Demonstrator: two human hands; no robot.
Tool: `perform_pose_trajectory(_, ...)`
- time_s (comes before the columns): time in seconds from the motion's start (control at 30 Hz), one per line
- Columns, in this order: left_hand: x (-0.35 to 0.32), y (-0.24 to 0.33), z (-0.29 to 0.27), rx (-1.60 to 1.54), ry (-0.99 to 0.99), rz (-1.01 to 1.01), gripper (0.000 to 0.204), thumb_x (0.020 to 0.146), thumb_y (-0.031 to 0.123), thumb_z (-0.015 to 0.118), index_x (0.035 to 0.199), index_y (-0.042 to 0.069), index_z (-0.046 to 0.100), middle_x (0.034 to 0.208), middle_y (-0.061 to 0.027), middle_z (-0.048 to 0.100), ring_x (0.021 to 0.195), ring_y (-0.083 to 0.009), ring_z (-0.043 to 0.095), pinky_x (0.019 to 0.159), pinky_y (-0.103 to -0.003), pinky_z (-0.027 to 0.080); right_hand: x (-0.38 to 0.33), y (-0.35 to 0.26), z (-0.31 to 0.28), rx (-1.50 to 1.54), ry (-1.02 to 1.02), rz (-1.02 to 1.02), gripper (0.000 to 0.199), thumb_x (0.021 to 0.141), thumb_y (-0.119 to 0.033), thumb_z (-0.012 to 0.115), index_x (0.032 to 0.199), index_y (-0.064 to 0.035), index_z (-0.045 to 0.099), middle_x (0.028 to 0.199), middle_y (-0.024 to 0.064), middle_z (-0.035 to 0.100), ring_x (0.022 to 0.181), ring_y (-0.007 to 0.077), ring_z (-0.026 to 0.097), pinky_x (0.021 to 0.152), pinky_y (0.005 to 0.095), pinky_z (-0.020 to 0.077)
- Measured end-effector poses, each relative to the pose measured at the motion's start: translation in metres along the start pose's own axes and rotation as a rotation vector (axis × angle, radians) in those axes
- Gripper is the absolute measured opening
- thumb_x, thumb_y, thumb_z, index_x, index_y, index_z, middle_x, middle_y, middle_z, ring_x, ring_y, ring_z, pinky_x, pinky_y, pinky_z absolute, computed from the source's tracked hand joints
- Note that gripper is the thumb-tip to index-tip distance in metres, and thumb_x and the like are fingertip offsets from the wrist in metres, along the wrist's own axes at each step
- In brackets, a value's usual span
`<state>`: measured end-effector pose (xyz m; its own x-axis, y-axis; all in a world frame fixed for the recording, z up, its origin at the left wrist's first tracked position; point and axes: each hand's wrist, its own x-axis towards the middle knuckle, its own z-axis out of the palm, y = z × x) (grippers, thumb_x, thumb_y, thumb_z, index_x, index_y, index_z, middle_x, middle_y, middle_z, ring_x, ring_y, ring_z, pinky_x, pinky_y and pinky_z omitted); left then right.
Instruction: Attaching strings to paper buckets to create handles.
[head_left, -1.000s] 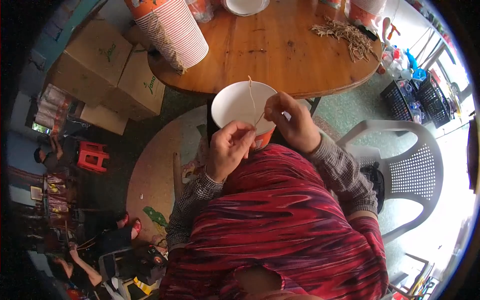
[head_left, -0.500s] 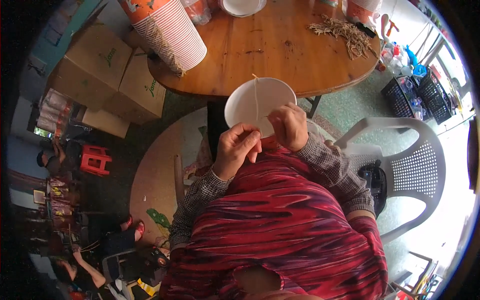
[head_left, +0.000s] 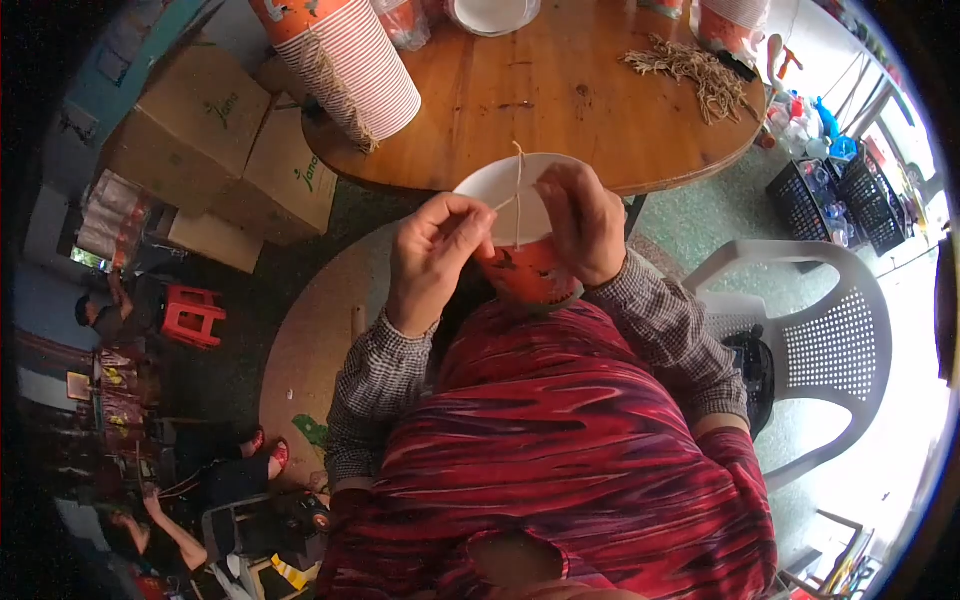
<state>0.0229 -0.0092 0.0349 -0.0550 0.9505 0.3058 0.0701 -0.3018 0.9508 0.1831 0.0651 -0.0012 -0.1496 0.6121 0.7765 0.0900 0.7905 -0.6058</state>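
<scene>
A paper bucket, white inside and orange with dark patterning outside, leans against my body below the table edge, its mouth facing up and away. A thin cord runs over its rim and down to the near side, with a short branch pulled leftward. My left hand pinches that branch between thumb and fingertips, just in front of the bucket's mouth. On the right side of the rim, my right hand has its fingers curled and pressed together close to the cord. Whatever lies between those fingertips is hidden.
On the wooden table lie a stack of paper buckets with cords over it, a bundle of cords and a white bowl-like thing. A white plastic chair stands right, cardboard boxes left. Another person sits far left.
My hands have moved apart and up. The left now draws the cord leftward, and the right has risen along the rim. More of the bucket's orange outside shows.
</scene>
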Motion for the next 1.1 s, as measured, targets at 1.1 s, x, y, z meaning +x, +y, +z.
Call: perform_pose_trajectory(1.1, 0.047, -0.007, -0.005, -0.089, -0.266, -0.315, 0.019, 0.092, 0.017, 0.057, 0.093, -0.001, 0.064, 0.073, 0.0031, 0.058, 0.062, -0.0023, 0.048, 0.057, -0.017, 0.040, 0.019, 0.012, -0.029, 0.070, -0.323, -0.213, 0.021, 0.073, 0.000, 0.065, 0.093, -0.0052, 0.064, 0.092, 0.0103, 0.055, 0.086, 0.0267, 0.057, 0.072, 0.0337, 0.0474)
